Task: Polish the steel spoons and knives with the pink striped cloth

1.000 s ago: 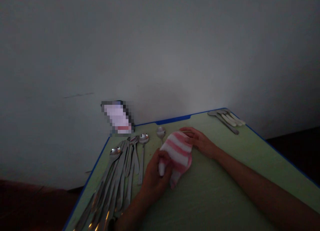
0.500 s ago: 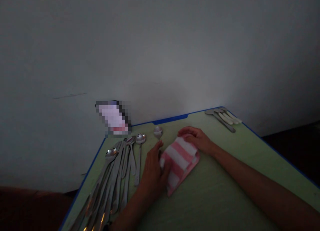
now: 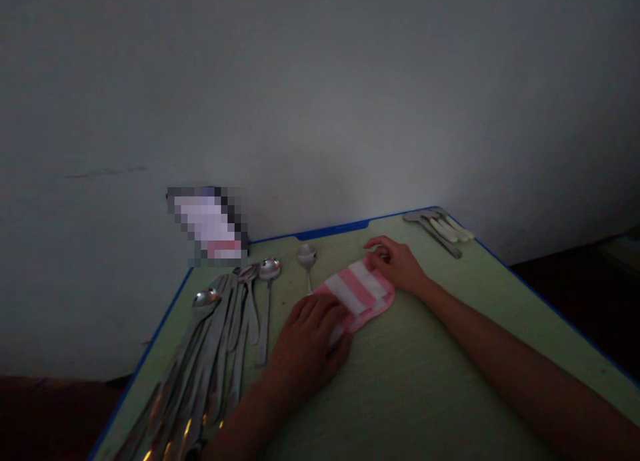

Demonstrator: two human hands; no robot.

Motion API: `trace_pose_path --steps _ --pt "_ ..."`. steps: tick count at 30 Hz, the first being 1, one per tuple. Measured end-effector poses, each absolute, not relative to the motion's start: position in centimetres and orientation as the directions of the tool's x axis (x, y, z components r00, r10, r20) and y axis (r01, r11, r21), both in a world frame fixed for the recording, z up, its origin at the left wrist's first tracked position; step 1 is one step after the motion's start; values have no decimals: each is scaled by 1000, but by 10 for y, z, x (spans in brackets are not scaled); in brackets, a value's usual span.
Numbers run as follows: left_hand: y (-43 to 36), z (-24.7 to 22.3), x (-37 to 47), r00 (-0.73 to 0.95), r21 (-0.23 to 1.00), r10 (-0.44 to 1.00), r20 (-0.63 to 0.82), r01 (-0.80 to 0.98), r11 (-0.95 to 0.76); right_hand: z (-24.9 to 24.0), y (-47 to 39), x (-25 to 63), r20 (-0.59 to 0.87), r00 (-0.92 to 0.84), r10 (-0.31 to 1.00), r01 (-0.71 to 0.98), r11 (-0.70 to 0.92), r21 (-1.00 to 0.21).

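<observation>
A folded pink-and-white striped cloth (image 3: 357, 288) lies between my two hands over the green tabletop. My left hand (image 3: 313, 331) grips its near left end, palm down with the fingers bent over it. My right hand (image 3: 393, 261) has its fingers curled at the cloth's far right corner, with the forefinger raised a little. From under the cloth, beyond my left fingers, a spoon (image 3: 307, 256) sticks out with its bowl pointing away. The lower part of its handle is hidden by cloth and hand.
Left of my left hand lies a pile of metal cutlery (image 3: 210, 354), with another spoon (image 3: 270, 269) at its right side. Several utensils, some white-handled (image 3: 447, 229), lie at the far right corner. A blurred-out phone-like device (image 3: 207, 224) leans at the wall (image 3: 320, 101) behind the blue-edged table (image 3: 425, 381).
My left hand has come nearer and turned palm down over the cloth. My right forefinger has lifted from the cloth. The view has shifted slightly, moving everything left in the picture.
</observation>
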State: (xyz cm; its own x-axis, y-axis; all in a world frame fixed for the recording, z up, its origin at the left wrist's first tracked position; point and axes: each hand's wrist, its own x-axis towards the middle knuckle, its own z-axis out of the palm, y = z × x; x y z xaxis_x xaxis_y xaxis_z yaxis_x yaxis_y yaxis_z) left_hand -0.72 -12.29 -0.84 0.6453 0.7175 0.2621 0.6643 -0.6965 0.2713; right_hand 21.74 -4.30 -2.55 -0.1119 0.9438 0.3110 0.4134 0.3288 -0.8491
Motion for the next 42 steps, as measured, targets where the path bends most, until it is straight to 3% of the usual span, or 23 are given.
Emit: trace_pose_path --steps 5,16,24,33,38,42 --pt "-121 -10 -10 608 331 727 319 648 -687 -28 -41 221 326 -105 939 496 334 -801" --pt "-120 -14 -13 575 288 724 381 670 -684 -33 -35 228 236 -56 970 258 242 -935" --pt "-123 -10 -11 590 255 721 363 682 -686 -27 -42 222 250 -134 959 335 281 -899" --pt "-120 -15 -11 620 141 692 371 699 -702 -14 -52 219 346 -186 920 620 383 -685" --pt "-121 -14 -13 638 50 632 440 685 -727 -6 -59 216 450 -281 848 731 492 -472" --pt "-123 -7 -15 619 23 613 491 694 -720 -9 -59 218 454 -273 848 745 485 -457"
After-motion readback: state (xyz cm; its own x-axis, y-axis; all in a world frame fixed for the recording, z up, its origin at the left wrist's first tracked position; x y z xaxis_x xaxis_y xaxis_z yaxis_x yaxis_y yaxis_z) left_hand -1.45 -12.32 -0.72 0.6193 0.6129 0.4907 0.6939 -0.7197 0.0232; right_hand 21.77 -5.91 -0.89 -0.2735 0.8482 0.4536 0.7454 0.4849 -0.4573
